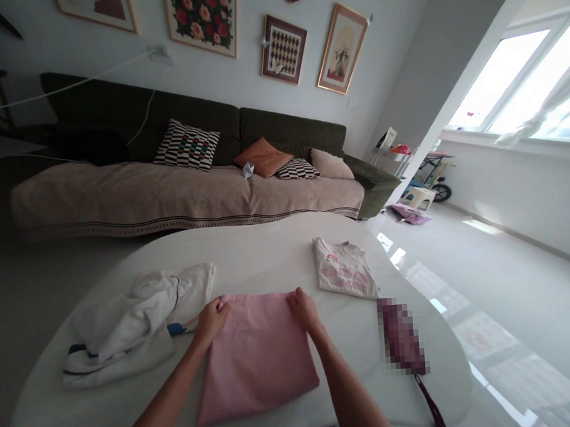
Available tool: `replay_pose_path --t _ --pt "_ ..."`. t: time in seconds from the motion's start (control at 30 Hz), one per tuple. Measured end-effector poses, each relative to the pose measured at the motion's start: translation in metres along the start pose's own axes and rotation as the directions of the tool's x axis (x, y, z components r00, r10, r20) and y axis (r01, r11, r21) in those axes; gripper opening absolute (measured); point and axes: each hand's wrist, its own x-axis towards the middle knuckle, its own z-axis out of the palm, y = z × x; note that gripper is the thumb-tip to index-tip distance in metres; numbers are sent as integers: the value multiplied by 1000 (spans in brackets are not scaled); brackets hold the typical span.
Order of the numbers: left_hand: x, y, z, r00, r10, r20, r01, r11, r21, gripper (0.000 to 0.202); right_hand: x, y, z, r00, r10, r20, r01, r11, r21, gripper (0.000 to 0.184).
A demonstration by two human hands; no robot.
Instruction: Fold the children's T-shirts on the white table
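When the clock dial is centred on the flat, folded pink fabric [261, 360], a crumpled white garment with dark navy trim [141, 319] lies at nine to ten o'clock on the glossy, round-edged white tabletop [263, 250]. Against the garment's right side, also toward ten o'clock, shows a small blue piece with a tan strip [176, 329], its nature unclear. Beyond the tabletop, from eleven to twelve o'clock, stands a dark green upholstered sofa under a beige throw [168, 196]. Between ten and eleven o'clock, the left hand [215, 319] pinches the far left corner of the fabric. The fabric extends toward six o'clock over the near part of the tabletop, its far edge drawn straight. Between one and two o'clock, the right hand [302, 309] grips the far right corner. At two o'clock lies a neatly folded white T-shirt with a pink print [345, 271]. At three o'clock rests a pixelated purple object [402, 336], its dark strap [430, 403] trailing toward four o'clock.
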Motion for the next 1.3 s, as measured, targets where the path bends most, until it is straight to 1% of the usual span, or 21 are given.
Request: replay_pose_path --t 0.07,0.13,0.2,0.27,0.37,0.47,0.57,0.63,0.7,0.73,0.77,0.8,0.87,0.93,0.97,1.0,1.03,1.1,1.13,1.2,1.3 --pt "2 -1 0 997 31 -65 -28 998 58 13 0 -6 2 999 39 -20 -40 997 -69 12" --pt "3 1 -2 993 58 -101 -49 994 93 12 -1 -9 3 997 62 -39 -66 992 -106 16" --pt "7 4 -4 995 63 -81 -54 993 105 12 -2 -12 0 998 57 -30 -60 992 -109 14" --pt "11 11 -8 999 51 -9 -50 995 91 13 -1 -16 -9 999 34 4 -33 996 -81 14" --pt "14 32 -17 991 51 125 -54 998 17 19 1 -29 -39 1000 -29 0 29 1000 4 17" --pt "8 71 -33 964 135 227 -99 982 -160 42 -12 -51 -86 986 -125 -108 136 986 101 15" --pt "-6 107 -49 934 266 239 -173 921 -349 50 -55 -71 -125 945 -231 -231 271 948 164 25" --pt "-14 116 -56 925 310 217 -216 903 -371 43 -95 -78 -133 876 -340 -342 406 903 143 26" --pt "-21 106 -58 909 336 246 -248 911 -329 36 -138 -76 -120 773 -476 -419 545 837 55 17" --pt "-24 95 -58 898 345 272 -265 920 -290 31 -158 -72 -107 734 -538 -414 593 805 6 16" --pt "-26 81 -58 889 348 297 -286 930 -232 27 -176 -67 -90 718 -582 -380 619 785 -33 19" --pt "-28 64 -57 885 344 313 -310 938 -154 21 -192 -61 -71 724 -608 -324 626 778 -61 23" --pt "-34 30 -55 896 330 297 -360 932 50 14 -221 -48 -33 767 -622 -155 617 782 -85 26" --pt "-41 4 -52 908 348 232 -402 881 250 22 -243 -36 -1 783 -622 -8 622 783 -20 31" --pt "-47 -4 -49 907 376 191 -420 847 326 30 -251 -31 10 793 -608 25 607 793 49 33" --pt "-53 -9 -44 898 414 148 -438 813 383 36 -257 -27 17 820 -572 25 564 815 134 33" --pt "-60 -10 -36 882 457 114 -460 780 424 40 -260 -22 20 867 -498 0 484 844 231 27" --pt "-76 -6 -15 841 533 98 -507 712 485 44 -257 -13 15 966 -253 -54 250 856 452 16" --pt "-85 -2 -1 820 561 112 -532 678 508 46 -252 -8 9 992 -114 -58 127 818 561 19" --pt "-102 5 29 798 583 152 -558 620 552 54 -234 4 -8 993 113 -29 -54 669 741 29" --pt "-122 6 66 822 537 190 -521 574 631 70 -202 25 -30 956 286 57 -173 399 900 39"
